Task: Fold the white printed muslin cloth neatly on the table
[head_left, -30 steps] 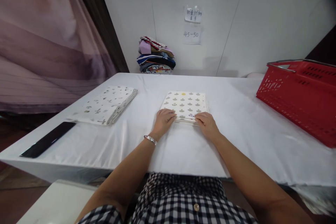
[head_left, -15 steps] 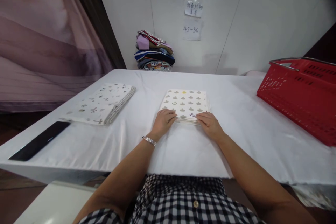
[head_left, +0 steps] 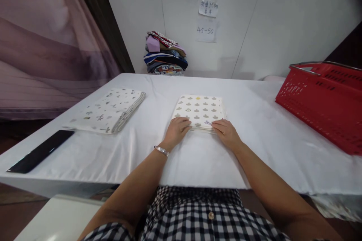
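A folded cream cloth with small grey crown prints (head_left: 199,110) lies flat at the middle of the white-covered table (head_left: 254,120). My left hand (head_left: 176,131), with a silver bracelet on the wrist, rests on the cloth's near left corner. My right hand (head_left: 226,134) lies on its near right corner. The fingers of both hands curl over the near edge of the cloth.
A second folded patterned cloth (head_left: 109,110) lies at the left. A black phone (head_left: 41,151) sits near the left front edge. A red plastic basket (head_left: 325,98) stands at the right. A stack of folded clothes (head_left: 164,54) is against the far wall.
Both hands stay on the cloth's near edge. Only my head has shifted a little, so the scene sits slightly lower left in view.
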The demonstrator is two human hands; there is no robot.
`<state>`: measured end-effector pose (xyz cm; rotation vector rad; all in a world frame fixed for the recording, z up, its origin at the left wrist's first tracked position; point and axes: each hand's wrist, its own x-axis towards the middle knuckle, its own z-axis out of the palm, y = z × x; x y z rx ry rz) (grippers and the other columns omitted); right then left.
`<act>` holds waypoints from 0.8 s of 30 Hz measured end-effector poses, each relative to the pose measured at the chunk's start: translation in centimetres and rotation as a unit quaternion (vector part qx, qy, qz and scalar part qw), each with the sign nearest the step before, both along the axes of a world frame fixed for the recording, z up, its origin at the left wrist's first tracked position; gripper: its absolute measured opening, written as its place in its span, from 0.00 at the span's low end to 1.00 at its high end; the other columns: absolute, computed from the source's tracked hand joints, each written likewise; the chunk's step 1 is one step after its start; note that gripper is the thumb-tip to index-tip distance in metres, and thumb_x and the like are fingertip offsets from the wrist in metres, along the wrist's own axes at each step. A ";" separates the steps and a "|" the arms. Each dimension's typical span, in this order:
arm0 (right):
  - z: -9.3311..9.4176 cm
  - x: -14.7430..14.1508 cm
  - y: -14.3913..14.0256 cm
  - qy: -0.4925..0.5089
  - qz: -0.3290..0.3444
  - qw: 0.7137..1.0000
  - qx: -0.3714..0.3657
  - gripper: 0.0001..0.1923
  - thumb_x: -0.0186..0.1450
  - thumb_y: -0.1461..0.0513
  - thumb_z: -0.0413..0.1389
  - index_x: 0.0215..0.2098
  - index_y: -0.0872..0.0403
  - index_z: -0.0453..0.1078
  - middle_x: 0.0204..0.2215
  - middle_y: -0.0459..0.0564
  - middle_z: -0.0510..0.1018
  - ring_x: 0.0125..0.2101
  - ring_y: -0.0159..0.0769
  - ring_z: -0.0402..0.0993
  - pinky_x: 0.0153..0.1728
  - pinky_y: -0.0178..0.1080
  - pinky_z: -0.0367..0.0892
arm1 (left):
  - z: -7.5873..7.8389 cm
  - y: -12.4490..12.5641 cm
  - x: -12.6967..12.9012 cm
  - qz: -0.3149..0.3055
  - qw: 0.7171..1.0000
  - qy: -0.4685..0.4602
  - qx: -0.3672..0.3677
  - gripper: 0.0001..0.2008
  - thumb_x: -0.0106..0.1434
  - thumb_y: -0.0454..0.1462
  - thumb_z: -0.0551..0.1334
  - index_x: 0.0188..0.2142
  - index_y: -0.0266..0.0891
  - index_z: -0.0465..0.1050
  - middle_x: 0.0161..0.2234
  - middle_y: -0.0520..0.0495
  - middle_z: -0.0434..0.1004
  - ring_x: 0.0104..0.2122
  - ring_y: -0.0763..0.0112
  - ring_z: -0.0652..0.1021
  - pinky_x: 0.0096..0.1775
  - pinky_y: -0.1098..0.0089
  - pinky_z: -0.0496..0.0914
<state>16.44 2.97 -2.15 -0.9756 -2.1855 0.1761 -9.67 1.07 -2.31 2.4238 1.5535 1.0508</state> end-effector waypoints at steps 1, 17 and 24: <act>0.0 0.0 0.0 -0.001 0.000 1.000 -0.002 0.14 0.67 0.58 0.47 0.40 0.47 0.75 0.39 0.49 0.78 0.39 0.40 0.72 0.46 0.48 0.64 | 0.0 0.0 0.0 0.002 1.000 0.003 -0.001 0.12 0.63 0.42 0.57 0.44 0.46 0.74 0.46 0.47 0.74 0.48 0.64 0.71 0.51 0.59 0.64; -0.8 0.5 0.4 -0.042 0.016 0.999 0.002 0.13 0.66 0.60 0.48 0.44 0.47 0.73 0.44 0.49 0.77 0.43 0.39 0.71 0.49 0.47 0.61 | -0.2 0.1 0.3 0.014 0.999 0.046 0.011 0.11 0.64 0.41 0.56 0.42 0.46 0.76 0.46 0.48 0.74 0.48 0.63 0.71 0.51 0.58 0.63; -0.7 0.3 -0.3 -0.147 -0.033 0.989 -0.006 0.24 0.64 0.57 0.52 0.59 0.49 0.60 0.58 0.52 0.64 0.60 0.47 0.53 0.58 0.54 0.48 | -0.1 -0.5 -0.1 0.038 0.997 0.061 0.011 0.18 0.59 0.41 0.62 0.50 0.45 0.71 0.54 0.45 0.68 0.55 0.60 0.65 0.57 0.54 0.56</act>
